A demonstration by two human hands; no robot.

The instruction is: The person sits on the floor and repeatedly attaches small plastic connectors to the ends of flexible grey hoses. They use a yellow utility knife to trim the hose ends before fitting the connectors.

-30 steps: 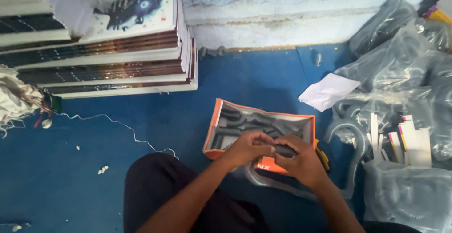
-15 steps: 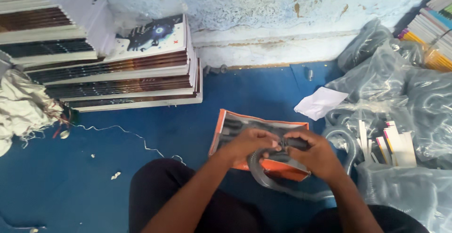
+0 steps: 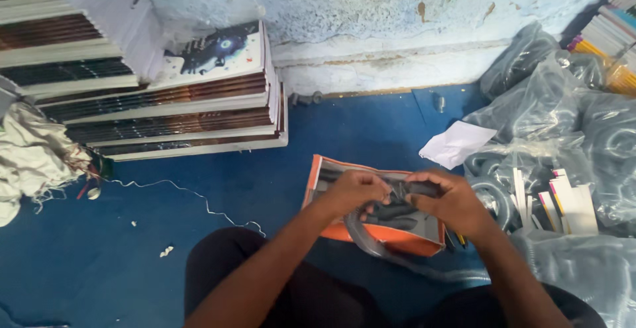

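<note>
Head view: left hand (image 3: 354,192) and right hand (image 3: 447,202), fingers pinching a dark rubber tube (image 3: 397,192), apparently lying left-to-right between them, above the orange packet (image 3: 344,225) on the blue floor (image 3: 199,222).

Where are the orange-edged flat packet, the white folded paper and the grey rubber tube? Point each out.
orange-edged flat packet (image 3: 344,232), head view, lower orange edge.
white folded paper (image 3: 456,144), head view, middle.
grey rubber tube (image 3: 358,235), head view, curved loop below the hands.
</note>
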